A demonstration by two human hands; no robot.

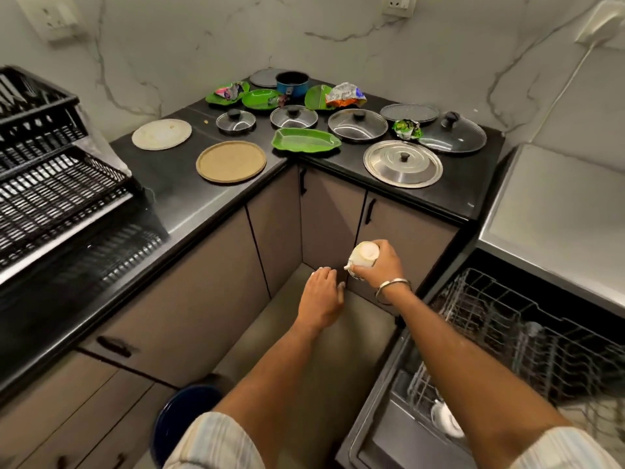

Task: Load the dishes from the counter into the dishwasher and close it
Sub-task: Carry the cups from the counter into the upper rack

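Head view: cup (364, 254) in R hand (382, 265) (gripped).

four green leaf-shaped dishes (306, 139), five knobbed lids (402, 163), two flat round plates, one tan (231, 161) and one whitish (161, 134), two grey discs (409, 112), one blue pot (292, 83), three crumpled wrappers (345, 94), one white cup (363, 254).

Worktop (209, 194) corner crowded with lids and plates lying close together; open floor (304, 333) between cabinets; dishwasher rack (507, 319) open from above.
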